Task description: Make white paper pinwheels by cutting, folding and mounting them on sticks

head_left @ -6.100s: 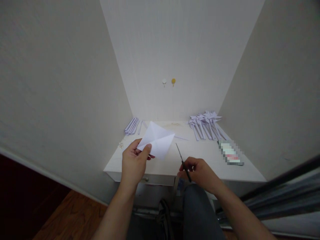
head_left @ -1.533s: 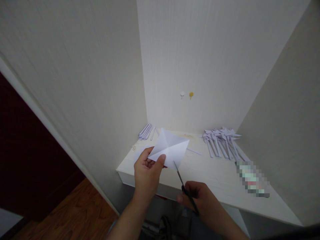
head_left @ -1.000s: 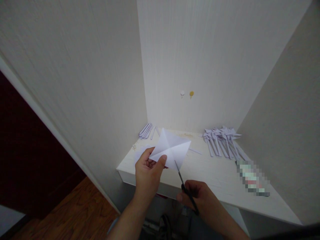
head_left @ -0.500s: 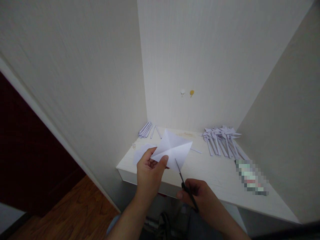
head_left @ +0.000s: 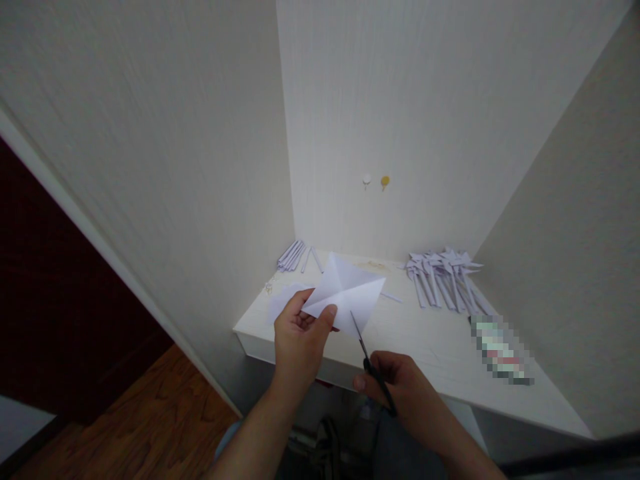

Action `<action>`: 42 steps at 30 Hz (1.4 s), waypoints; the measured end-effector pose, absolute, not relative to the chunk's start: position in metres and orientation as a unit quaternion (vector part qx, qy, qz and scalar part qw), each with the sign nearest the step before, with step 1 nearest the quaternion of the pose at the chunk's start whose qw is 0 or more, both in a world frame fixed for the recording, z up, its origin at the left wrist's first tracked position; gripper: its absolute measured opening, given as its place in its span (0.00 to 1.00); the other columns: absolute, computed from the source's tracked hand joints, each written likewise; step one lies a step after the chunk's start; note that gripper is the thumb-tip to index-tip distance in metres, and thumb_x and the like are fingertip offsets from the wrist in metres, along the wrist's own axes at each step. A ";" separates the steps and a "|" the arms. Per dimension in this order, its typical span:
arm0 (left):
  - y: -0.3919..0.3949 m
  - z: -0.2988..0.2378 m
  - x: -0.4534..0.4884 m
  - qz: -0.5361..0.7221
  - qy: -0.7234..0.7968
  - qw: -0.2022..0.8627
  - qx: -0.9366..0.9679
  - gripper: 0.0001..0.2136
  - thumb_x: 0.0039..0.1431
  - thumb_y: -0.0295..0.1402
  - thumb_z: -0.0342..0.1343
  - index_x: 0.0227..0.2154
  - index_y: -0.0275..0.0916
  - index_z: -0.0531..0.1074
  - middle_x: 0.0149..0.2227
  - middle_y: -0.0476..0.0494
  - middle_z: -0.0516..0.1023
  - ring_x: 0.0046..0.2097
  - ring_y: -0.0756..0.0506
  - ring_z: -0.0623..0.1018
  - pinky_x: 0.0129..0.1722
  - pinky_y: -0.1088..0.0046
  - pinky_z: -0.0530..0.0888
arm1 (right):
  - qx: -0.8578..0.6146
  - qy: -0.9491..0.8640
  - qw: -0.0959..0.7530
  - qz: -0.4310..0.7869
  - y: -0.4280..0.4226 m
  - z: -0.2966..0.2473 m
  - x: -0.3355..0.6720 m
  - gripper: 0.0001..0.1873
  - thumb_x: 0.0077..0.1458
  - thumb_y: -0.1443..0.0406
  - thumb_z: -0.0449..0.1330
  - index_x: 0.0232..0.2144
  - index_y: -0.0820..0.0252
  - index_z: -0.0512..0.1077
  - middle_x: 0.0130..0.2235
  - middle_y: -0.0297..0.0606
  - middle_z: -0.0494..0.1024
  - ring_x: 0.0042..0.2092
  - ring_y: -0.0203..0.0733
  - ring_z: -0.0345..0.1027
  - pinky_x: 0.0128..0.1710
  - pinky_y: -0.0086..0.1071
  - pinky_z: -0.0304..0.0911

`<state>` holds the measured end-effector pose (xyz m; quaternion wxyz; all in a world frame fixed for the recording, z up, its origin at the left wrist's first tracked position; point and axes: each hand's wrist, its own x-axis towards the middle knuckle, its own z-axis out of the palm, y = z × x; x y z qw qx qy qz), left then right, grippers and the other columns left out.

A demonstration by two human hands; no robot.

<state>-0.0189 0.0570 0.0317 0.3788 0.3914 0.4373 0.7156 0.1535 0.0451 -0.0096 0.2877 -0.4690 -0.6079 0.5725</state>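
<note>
A creased white square of paper (head_left: 353,290) is pinched at its left corner between the thumb and fingers of my left hand (head_left: 303,333). It hangs over the front part of the white shelf, with fold lines meeting near its middle. My right hand (head_left: 400,387) is wrapped round the black handles of a pair of scissors (head_left: 371,367). The blades point up and left, and they lie across the paper's lower corner. Whether that corner is cut through there I cannot tell.
On the white shelf (head_left: 420,353), several paper pinwheels (head_left: 445,277) lie at the back right, near a blurred-out object (head_left: 503,350). Rolled paper sticks (head_left: 291,256) lie at the back left, beside more paper (head_left: 283,303). Walls enclose the shelf. Two hooks (head_left: 385,182) hang behind.
The view has shifted slightly. Both hands keep their hold on the paper and the scissors, with the blades still at the lower corner.
</note>
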 end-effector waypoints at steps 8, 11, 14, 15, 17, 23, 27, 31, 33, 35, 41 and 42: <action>0.055 0.030 -0.020 0.717 0.434 0.372 0.398 0.12 0.49 0.32 0.69 0.36 0.35 0.77 0.27 0.50 0.82 0.25 0.51 0.78 0.25 0.78 0.78 | -0.472 -0.614 0.285 0.565 0.046 -0.013 0.154 0.24 0.45 0.49 0.70 0.21 0.58 0.64 0.22 0.27 0.60 0.27 0.35 0.49 0.26 0.31 0.46; 0.055 0.029 -0.020 0.716 0.437 0.370 0.400 0.12 0.49 0.32 0.69 0.36 0.35 0.77 0.26 0.50 0.82 0.25 0.51 0.78 0.24 0.78 0.78 | -0.483 -0.620 0.278 0.552 0.045 -0.011 0.154 0.24 0.45 0.48 0.69 0.20 0.57 0.63 0.21 0.27 0.60 0.27 0.35 0.49 0.26 0.31 0.47; 0.055 0.028 -0.020 0.719 0.436 0.368 0.397 0.12 0.48 0.32 0.69 0.36 0.35 0.77 0.26 0.51 0.82 0.24 0.51 0.78 0.24 0.78 0.78 | -0.487 -0.620 0.276 0.550 0.045 -0.009 0.154 0.25 0.44 0.47 0.69 0.20 0.57 0.63 0.21 0.26 0.59 0.27 0.35 0.49 0.26 0.31 0.47; 0.055 0.028 -0.020 0.720 0.435 0.368 0.397 0.12 0.48 0.32 0.69 0.36 0.35 0.77 0.26 0.51 0.82 0.24 0.51 0.78 0.24 0.78 0.78 | -0.487 -0.619 0.278 0.551 0.045 -0.009 0.154 0.25 0.44 0.47 0.69 0.20 0.57 0.63 0.21 0.26 0.59 0.27 0.35 0.49 0.26 0.31 0.47; 0.055 0.028 -0.020 0.722 0.432 0.368 0.396 0.12 0.48 0.32 0.69 0.36 0.35 0.77 0.25 0.51 0.82 0.24 0.51 0.78 0.24 0.79 0.78 | -0.483 -0.620 0.282 0.551 0.046 -0.011 0.154 0.25 0.43 0.48 0.70 0.20 0.58 0.63 0.21 0.26 0.59 0.27 0.34 0.49 0.26 0.31 0.46; 0.055 0.029 -0.020 0.719 0.432 0.376 0.394 0.13 0.47 0.33 0.70 0.36 0.35 0.77 0.25 0.50 0.82 0.25 0.51 0.78 0.24 0.78 0.78 | -0.478 -0.615 0.290 0.557 0.048 -0.019 0.157 0.25 0.44 0.49 0.70 0.20 0.57 0.62 0.21 0.26 0.58 0.27 0.34 0.49 0.26 0.31 0.46; 0.055 0.030 -0.019 0.721 0.435 0.373 0.390 0.12 0.47 0.32 0.69 0.35 0.36 0.77 0.25 0.50 0.81 0.25 0.50 0.78 0.24 0.78 0.78 | -0.480 -0.619 0.291 0.549 0.047 -0.021 0.157 0.25 0.45 0.50 0.70 0.19 0.57 0.62 0.21 0.26 0.57 0.27 0.34 0.48 0.26 0.31 0.46; 0.056 0.030 -0.019 0.720 0.432 0.375 0.394 0.12 0.47 0.32 0.69 0.35 0.36 0.77 0.25 0.50 0.82 0.24 0.51 0.78 0.24 0.78 0.77 | -0.477 -0.624 0.292 0.546 0.047 -0.021 0.157 0.25 0.46 0.48 0.70 0.19 0.57 0.62 0.21 0.26 0.58 0.27 0.35 0.48 0.26 0.31 0.46; 0.056 0.029 -0.020 0.717 0.431 0.378 0.396 0.12 0.48 0.32 0.69 0.35 0.36 0.77 0.25 0.50 0.82 0.24 0.51 0.78 0.24 0.78 0.77 | -0.476 -0.622 0.292 0.549 0.047 -0.020 0.157 0.26 0.44 0.48 0.70 0.19 0.57 0.62 0.21 0.26 0.58 0.27 0.35 0.49 0.26 0.31 0.46; 0.056 0.028 -0.020 0.717 0.431 0.379 0.396 0.12 0.48 0.32 0.69 0.36 0.36 0.77 0.25 0.51 0.81 0.24 0.51 0.78 0.24 0.79 0.77 | -0.478 -0.620 0.291 0.550 0.046 -0.018 0.157 0.26 0.43 0.48 0.71 0.19 0.57 0.62 0.21 0.26 0.58 0.27 0.35 0.49 0.26 0.31 0.46; 0.055 0.029 -0.020 0.718 0.432 0.376 0.397 0.11 0.48 0.31 0.69 0.35 0.36 0.77 0.25 0.50 0.82 0.24 0.51 0.78 0.24 0.78 0.77 | -0.482 -0.614 0.284 0.557 0.046 -0.016 0.154 0.26 0.43 0.47 0.70 0.20 0.57 0.63 0.22 0.26 0.58 0.27 0.35 0.49 0.27 0.31 0.45; 0.055 0.029 -0.020 0.717 0.432 0.376 0.397 0.11 0.48 0.31 0.69 0.35 0.36 0.77 0.25 0.51 0.81 0.24 0.51 0.78 0.24 0.78 0.77 | -0.481 -0.612 0.282 0.561 0.046 -0.015 0.154 0.26 0.43 0.47 0.70 0.20 0.57 0.63 0.22 0.26 0.59 0.27 0.35 0.49 0.27 0.31 0.45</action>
